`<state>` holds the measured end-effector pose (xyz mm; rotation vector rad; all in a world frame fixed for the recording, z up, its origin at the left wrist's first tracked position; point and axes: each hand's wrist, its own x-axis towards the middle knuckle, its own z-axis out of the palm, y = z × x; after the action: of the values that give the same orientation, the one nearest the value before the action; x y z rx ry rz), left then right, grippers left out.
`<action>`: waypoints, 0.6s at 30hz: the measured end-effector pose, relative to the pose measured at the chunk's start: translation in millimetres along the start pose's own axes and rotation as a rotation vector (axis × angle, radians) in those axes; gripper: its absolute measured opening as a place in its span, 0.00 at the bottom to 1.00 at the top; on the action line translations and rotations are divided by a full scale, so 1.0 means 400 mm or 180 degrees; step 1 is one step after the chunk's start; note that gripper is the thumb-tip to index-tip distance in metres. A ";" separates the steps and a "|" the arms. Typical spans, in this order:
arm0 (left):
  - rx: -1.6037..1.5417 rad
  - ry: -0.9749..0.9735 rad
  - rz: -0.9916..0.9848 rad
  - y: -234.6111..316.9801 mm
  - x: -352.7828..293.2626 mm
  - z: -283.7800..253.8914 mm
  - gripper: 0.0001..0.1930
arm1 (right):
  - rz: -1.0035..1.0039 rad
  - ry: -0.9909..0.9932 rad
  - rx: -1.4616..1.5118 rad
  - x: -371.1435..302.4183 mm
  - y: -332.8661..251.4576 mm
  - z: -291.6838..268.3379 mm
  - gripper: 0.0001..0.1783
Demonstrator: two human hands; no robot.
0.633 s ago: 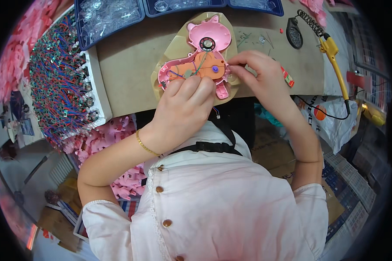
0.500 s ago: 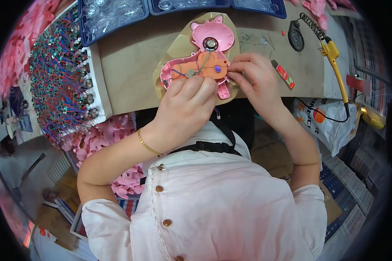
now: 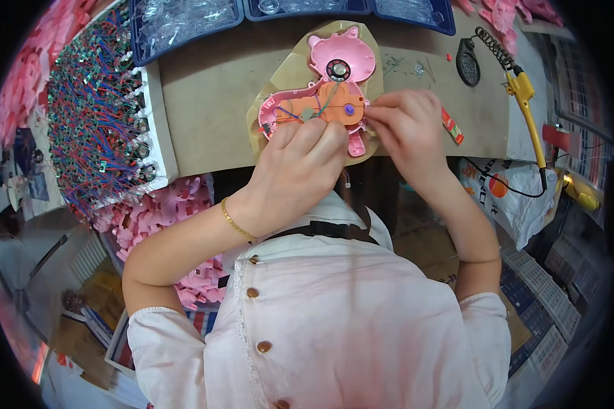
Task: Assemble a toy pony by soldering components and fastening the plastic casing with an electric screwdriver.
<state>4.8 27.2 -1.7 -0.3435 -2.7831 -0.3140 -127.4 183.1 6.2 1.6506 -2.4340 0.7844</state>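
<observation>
From my hands, bare brown worktop lies open toward 10 o'clock, until the white tray of wired circuit boards walls it off at 9. At 12 the blue bins of clear parts close the far edge. Toward 2 o'clock a strip stays free before the yellow soldering iron and its coiled stand.

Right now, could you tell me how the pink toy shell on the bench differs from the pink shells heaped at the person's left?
The pink toy shell lies alone on a tan pad, open, with an orange board, wires and a round speaker inside; the heaped pink shells are piled loose below the bench edge, and no parts show in them. The left hand and right hand both touch the bench shell; no hand touches the heap. Both are the same pink plastic.
</observation>
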 end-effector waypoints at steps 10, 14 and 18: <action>0.0002 0.0404 0.0116 0.013 0.010 0.023 0.08 | 0.0273 -0.1124 0.0133 0.047 0.008 -0.059 0.07; -0.0033 0.0439 0.0111 0.005 0.016 0.027 0.09 | 0.0137 -0.1568 -0.0310 0.098 -0.005 -0.073 0.07; -0.0283 0.0234 0.0101 -0.007 0.000 -0.009 0.10 | 0.0363 -0.1435 0.0623 0.091 0.003 -0.071 0.07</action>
<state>5.0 23.6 1.0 -0.3889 -2.6946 -0.4350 -149.0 166.1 43.1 1.9560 -2.8526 0.7528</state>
